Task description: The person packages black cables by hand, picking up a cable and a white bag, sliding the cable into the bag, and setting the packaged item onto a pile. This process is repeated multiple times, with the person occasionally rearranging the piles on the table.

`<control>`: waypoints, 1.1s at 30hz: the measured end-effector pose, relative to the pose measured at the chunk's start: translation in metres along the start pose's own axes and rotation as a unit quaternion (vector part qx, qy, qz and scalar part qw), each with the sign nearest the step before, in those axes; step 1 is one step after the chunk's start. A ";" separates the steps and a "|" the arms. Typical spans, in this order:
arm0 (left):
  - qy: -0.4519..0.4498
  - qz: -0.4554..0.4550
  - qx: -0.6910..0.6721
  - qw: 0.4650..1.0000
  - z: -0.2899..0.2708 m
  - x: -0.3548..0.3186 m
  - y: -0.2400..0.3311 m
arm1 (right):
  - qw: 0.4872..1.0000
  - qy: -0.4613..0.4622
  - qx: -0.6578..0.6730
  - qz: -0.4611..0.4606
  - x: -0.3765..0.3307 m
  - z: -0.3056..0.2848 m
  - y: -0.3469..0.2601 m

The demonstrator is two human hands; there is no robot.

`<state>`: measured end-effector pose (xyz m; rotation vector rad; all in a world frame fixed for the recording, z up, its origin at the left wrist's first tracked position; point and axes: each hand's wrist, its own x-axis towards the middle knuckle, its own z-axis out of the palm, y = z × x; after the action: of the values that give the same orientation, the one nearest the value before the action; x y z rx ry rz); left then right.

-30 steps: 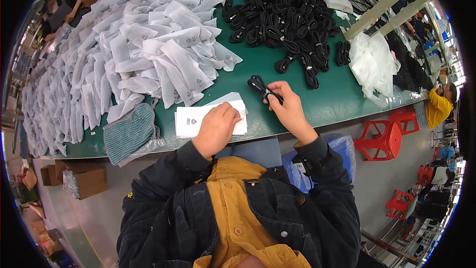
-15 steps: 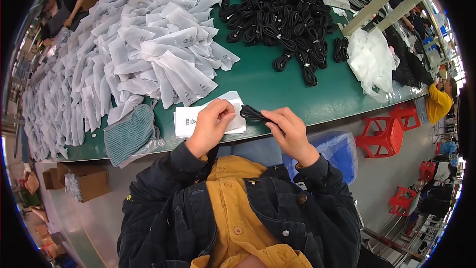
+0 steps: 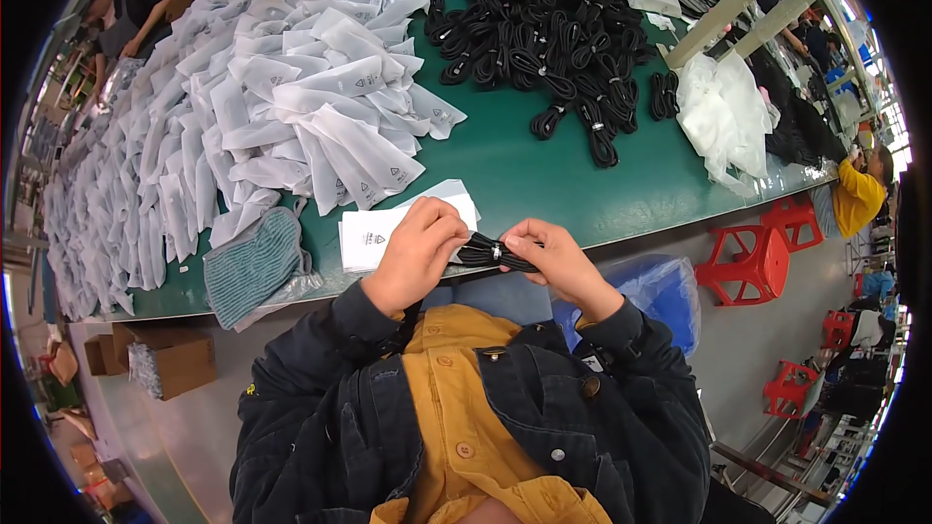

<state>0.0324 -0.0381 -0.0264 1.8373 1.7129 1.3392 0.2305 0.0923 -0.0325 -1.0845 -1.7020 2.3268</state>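
A coiled black cable (image 3: 476, 258), bound in the middle by a small shiny tie, lies level between my two hands near the table's front edge. My right hand (image 3: 555, 258) is closed around its right end, thumb on top. My left hand (image 3: 419, 250) pinches at the cable's left end, its fingertips partly hidden behind the knuckles. Under and behind my left hand is a stack of flat white bags (image 3: 359, 239) with small dark printing. Left of the stack lies a teal ribbed cloth piece (image 3: 254, 267).
A big heap of filled whitish bags (image 3: 291, 87) covers the table's left. Bundled black cables (image 3: 544, 29) pile at the back, beside crumpled white plastic (image 3: 723, 116). Below the edge are a blue lined bin (image 3: 670, 306), red stools (image 3: 748, 262) and a cardboard box (image 3: 180, 361). Other people work farther off.
The cable has come down and left, now level, its tie showing. My left fingers have met its left end; before, they were apart from it over the bags.
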 end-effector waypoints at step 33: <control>0.019 -0.003 -0.006 1.000 -0.016 0.010 0.007 | 0.736 0.027 -0.440 -0.514 -0.002 0.012 -0.017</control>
<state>0.0232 -0.0367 -0.0084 1.8099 1.7238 1.3881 0.2196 0.0877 -0.0150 -0.0246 -2.4751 0.7738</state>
